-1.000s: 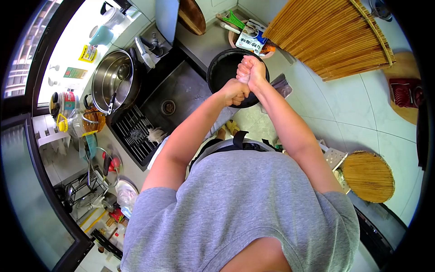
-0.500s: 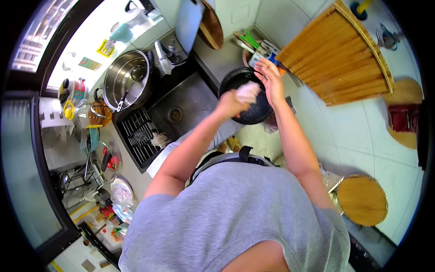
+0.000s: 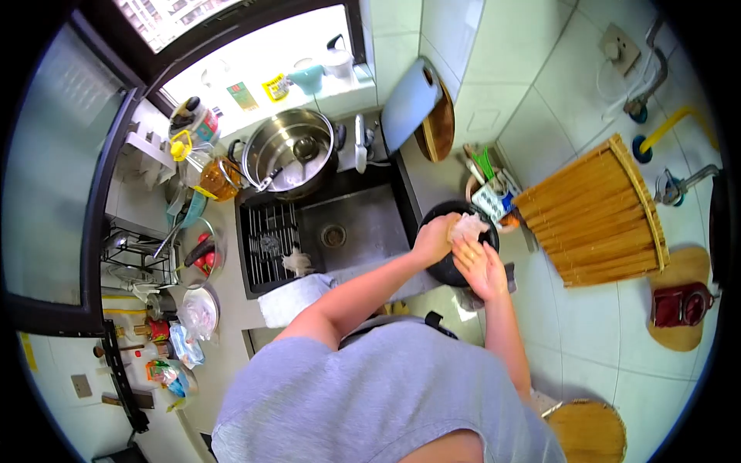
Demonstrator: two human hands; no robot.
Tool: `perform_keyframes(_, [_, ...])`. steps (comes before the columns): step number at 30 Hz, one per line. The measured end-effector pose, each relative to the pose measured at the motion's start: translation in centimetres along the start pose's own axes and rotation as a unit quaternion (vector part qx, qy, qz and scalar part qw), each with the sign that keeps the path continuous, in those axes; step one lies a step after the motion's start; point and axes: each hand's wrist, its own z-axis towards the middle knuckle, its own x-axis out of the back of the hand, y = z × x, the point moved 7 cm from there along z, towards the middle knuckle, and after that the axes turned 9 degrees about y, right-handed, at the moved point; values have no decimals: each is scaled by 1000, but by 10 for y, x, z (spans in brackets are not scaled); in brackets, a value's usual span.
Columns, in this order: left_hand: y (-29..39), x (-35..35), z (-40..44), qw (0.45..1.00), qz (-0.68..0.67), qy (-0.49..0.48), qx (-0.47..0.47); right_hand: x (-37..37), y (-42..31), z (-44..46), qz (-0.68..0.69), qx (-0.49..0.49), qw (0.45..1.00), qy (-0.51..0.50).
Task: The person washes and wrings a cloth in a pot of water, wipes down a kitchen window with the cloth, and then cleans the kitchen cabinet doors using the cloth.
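Note:
My left hand [image 3: 434, 242] is closed around a pale, crumpled wad [image 3: 469, 225] that looks like cloth or tissue; its exact kind is unclear. Just below the wad is my right hand [image 3: 480, 269], palm turned up, fingers stretched out and close to it or touching it. Both hands are over a round black pan or bowl [image 3: 445, 273] at the counter's right end. The hands and forearms hide much of the vessel's inside.
Left of the hands is a dark sink [image 3: 370, 224] with a drying rack. Behind it stands a large steel pot [image 3: 258, 147] with a ladle. A utensil holder [image 3: 472, 187] and bamboo mat [image 3: 598, 216] are to the right. A cutting board [image 3: 409, 104] leans at the back.
The view has shifted, so the room appears farther right and lower. My right hand has gone from raised beside the vessel to palm up by the wad. My left hand still grips the wad.

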Motion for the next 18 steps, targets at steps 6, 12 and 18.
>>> perform_keyframes(6, [78, -7, -17, 971, 167, -113, -131, -47, -28, -23, -4, 147, 985, 87])
perform_keyframes(12, [163, 15, 9, 971, -121, -122, -168, -10, -21, 2, -71, 133, 986, 70])
perform_keyframes(18, [138, -12, 10, 605, -721, -270, 202, -105, 26, -21, 121, -51, 981, -140])
